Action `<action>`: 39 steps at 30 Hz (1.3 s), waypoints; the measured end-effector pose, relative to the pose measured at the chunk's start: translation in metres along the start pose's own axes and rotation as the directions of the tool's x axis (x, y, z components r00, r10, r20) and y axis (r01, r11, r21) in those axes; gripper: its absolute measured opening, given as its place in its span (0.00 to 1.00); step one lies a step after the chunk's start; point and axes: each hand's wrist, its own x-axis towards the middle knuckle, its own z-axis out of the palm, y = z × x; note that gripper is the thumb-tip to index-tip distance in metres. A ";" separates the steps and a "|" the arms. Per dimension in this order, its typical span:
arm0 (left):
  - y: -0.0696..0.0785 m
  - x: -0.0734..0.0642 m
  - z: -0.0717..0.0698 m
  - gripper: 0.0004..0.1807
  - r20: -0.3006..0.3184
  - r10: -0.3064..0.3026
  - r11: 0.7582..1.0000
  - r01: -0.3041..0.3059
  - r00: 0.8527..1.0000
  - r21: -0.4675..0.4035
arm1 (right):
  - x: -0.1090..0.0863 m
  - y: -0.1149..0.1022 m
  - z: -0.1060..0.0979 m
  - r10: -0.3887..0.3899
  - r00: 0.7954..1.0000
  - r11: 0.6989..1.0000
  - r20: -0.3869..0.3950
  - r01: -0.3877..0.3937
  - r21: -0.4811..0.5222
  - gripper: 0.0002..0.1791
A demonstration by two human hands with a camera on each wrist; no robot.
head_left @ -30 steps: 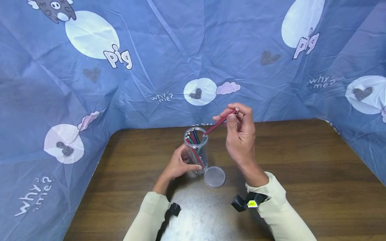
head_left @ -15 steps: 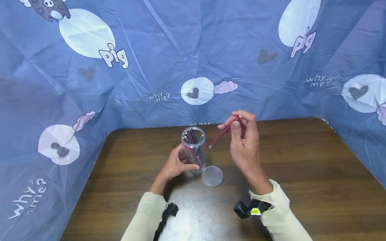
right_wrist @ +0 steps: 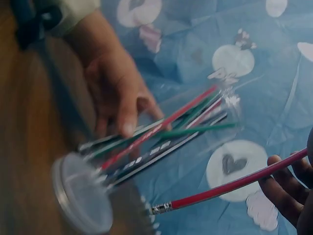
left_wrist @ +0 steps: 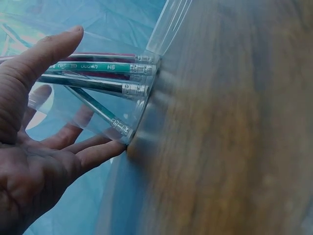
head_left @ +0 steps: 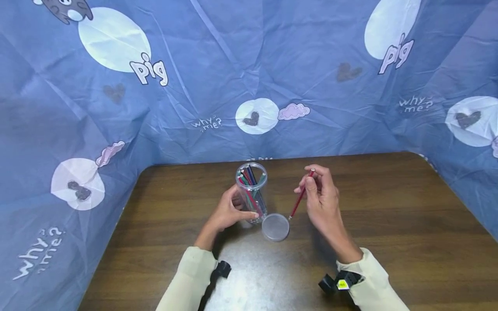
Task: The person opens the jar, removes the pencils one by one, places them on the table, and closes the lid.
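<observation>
A clear plastic jar [head_left: 263, 198] stands upright on the table, with several pencils [left_wrist: 100, 67] in red, green and dark colours inside. Their metal-banded eraser ends point down at the jar's base. My left hand [head_left: 225, 211] holds the jar low down, thumb in front and fingers around the far side. A red pencil [head_left: 298, 201] is pinched between thumb and fingers of my right hand [head_left: 321, 201], to the right of the jar. Its eraser end [right_wrist: 161, 208] slants down, close to the right edge of a round translucent lid [head_left: 275, 227]; whether they touch I cannot tell.
The lid lies on the brown wooden table [head_left: 389, 207], just in front of the jar. A blue printed cloth [head_left: 202, 77] hangs behind the table and along its sides. Black wrist cameras [head_left: 223, 269] sit on both cuffs.
My right hand has drawn the red pencil out of the jar's mouth and moved right and down. The pencil now points more steeply downward beside the lid. The left hand stays on the jar.
</observation>
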 end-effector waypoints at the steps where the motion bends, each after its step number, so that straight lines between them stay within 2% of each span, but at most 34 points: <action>1: 0.001 0.000 0.000 0.39 0.003 0.003 1.000 -0.003 1.000 0.002 | -0.003 0.003 -0.003 0.007 1.000 1.000 0.003 -0.007 -0.024 0.11; 6: 0.001 0.000 0.001 0.39 0.004 0.009 1.000 -0.009 1.000 0.011 | -0.016 0.012 -0.019 0.082 0.997 0.992 0.008 -0.081 -0.098 0.13; 14: 0.000 0.002 0.001 0.41 -0.012 -0.008 1.000 0.008 1.000 0.022 | -0.018 0.009 -0.024 0.193 0.980 0.980 0.054 -0.190 -0.055 0.11; 20: 0.001 0.000 0.001 0.42 -0.019 -0.009 0.999 0.010 1.000 0.031 | -0.024 0.033 -0.026 0.258 0.962 0.963 0.084 -0.250 -0.097 0.12; 28: 0.028 -0.006 0.003 0.39 0.002 0.009 0.999 -0.009 1.000 0.041 | -0.026 0.053 -0.028 0.310 0.943 0.948 0.123 -0.296 -0.116 0.11; 31: 0.022 -0.005 0.002 0.40 -0.003 0.002 0.999 -0.002 1.000 0.050 | -0.027 0.057 -0.027 0.337 0.930 0.940 0.146 -0.322 -0.117 0.12; 35: 0.006 -0.001 0.001 0.42 -0.013 -0.018 0.998 0.018 1.000 0.061 | -0.029 0.062 -0.025 0.370 0.915 0.926 0.160 -0.352 -0.134 0.12; 39: 0.002 0.000 0.000 0.42 -0.014 -0.015 0.998 0.016 1.000 0.060 | -0.030 0.067 -0.022 0.399 0.904 0.914 0.150 -0.379 -0.147 0.13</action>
